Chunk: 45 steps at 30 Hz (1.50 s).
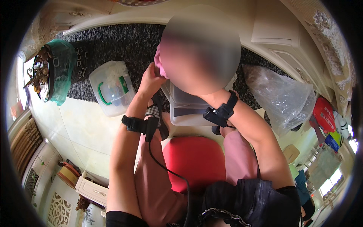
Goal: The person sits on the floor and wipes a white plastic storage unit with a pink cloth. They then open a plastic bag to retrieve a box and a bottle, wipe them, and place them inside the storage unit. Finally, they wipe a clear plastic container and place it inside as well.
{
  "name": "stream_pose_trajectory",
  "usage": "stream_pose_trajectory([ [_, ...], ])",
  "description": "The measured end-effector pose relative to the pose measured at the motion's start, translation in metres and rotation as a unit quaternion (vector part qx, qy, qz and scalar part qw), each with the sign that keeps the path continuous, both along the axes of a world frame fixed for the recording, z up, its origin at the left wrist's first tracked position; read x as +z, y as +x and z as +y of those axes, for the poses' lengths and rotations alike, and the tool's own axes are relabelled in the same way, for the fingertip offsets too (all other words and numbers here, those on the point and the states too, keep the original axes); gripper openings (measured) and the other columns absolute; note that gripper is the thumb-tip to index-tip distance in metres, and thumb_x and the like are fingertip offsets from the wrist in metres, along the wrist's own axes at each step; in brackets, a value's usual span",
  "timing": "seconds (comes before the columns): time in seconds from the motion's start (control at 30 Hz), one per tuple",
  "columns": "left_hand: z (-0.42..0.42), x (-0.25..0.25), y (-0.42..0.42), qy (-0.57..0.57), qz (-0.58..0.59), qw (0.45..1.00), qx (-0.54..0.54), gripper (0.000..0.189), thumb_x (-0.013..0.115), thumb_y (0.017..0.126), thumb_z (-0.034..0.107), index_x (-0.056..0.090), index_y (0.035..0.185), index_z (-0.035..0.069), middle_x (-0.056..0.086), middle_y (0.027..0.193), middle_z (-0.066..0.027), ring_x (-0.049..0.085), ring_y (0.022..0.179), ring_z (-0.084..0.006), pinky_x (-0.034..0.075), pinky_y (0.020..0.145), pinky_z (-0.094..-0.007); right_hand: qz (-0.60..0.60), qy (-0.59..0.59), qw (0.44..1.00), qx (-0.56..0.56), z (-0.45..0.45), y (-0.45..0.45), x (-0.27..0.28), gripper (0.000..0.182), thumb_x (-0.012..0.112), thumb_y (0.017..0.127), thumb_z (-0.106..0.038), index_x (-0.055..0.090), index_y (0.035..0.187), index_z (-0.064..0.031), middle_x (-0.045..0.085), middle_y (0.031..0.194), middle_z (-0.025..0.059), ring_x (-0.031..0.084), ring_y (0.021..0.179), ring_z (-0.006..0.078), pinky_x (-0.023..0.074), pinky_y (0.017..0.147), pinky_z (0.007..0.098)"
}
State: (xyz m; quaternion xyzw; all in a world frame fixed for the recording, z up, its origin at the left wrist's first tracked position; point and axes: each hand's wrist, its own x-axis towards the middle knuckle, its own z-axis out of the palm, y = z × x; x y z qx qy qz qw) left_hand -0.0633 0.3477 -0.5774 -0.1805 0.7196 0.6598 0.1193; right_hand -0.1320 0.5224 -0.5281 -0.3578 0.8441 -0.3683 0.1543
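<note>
My left hand (151, 79) is raised in front of me, its thumb and fingers closed on the edge of a pink cloth (157, 58). Most of that cloth lies behind a large round blur. The same blur covers my right hand, so only its wrist (217, 98) with a black strap can be seen. Below both hands, an open translucent plastic bin (184, 121) stands on the floor between my feet, with a dark flat piece (187, 111) showing in it.
A red seat (195, 161) is between my legs. Left are a lidded plastic box with green handle (113, 99) and a bin with a teal liner (63, 71). A clear plastic bag (280, 93) lies right, near white cabinets (306, 56). Another person (303, 184) shows far right.
</note>
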Motion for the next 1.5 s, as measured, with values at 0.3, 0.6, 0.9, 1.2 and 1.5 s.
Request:
stream_pose_trajectory([
  [0.3,-0.003,-0.001,0.002,0.106,-0.094,0.990,-0.006,0.031,0.072,0.083,0.002,0.052,0.106,0.008,0.063,0.098,-0.0015,0.062,0.087,-0.0107,0.054,0.077,-0.0267,0.119,0.127,0.978,-0.111,0.090,-0.020,0.033,0.059,0.052,0.074,0.008,0.056,0.130,-0.0093,0.055,0.134,0.0086,0.044,0.133,0.0200,0.0239,0.115,0.0462],
  [0.6,0.000,0.007,0.003,0.057,-0.099,0.993,0.001,0.030,0.071,0.083,0.001,0.053,0.106,0.005,0.062,0.097,-0.0021,0.062,0.088,-0.0117,0.054,0.079,-0.0270,0.104,0.206,0.973,-0.013,0.127,0.059,0.041,0.057,0.052,0.073,0.007,0.053,0.130,0.0005,0.055,0.132,0.0184,0.047,0.129,0.0328,0.0325,0.112,0.0452],
  [0.9,-0.008,0.015,-0.002,0.039,-0.111,0.993,-0.023,0.032,0.074,0.081,0.005,0.052,0.105,0.003,0.063,0.093,-0.0041,0.063,0.084,-0.0125,0.054,0.072,-0.0266,0.130,0.180,0.966,0.130,0.102,0.070,0.042,0.053,0.061,0.069,-0.002,0.053,0.120,0.0110,0.057,0.115,0.0270,0.057,0.111,0.0401,0.0446,0.100,0.0438],
  [1.2,-0.014,0.090,-0.028,0.159,-0.160,0.966,-0.129,0.019,0.054,0.098,0.025,0.048,0.105,0.008,0.064,0.111,-0.0083,0.061,0.106,-0.0192,0.052,0.089,-0.0347,-0.139,0.118,0.981,0.073,0.101,0.052,0.060,0.033,0.064,0.071,-0.005,0.064,0.103,-0.0086,0.068,0.086,0.0170,0.066,0.080,0.0356,0.0531,0.071,0.0436],
  [1.5,-0.019,0.211,-0.049,0.121,-0.122,0.968,-0.185,0.026,0.065,0.092,0.023,0.047,0.089,0.004,0.054,0.087,-0.0015,0.062,0.103,-0.0167,0.056,0.084,-0.0368,-0.175,0.131,0.976,-0.006,0.132,-0.014,0.173,0.032,0.053,0.070,-0.001,0.063,0.101,-0.0055,0.064,0.087,0.0238,0.062,0.087,0.0422,0.0500,0.077,0.0433],
])
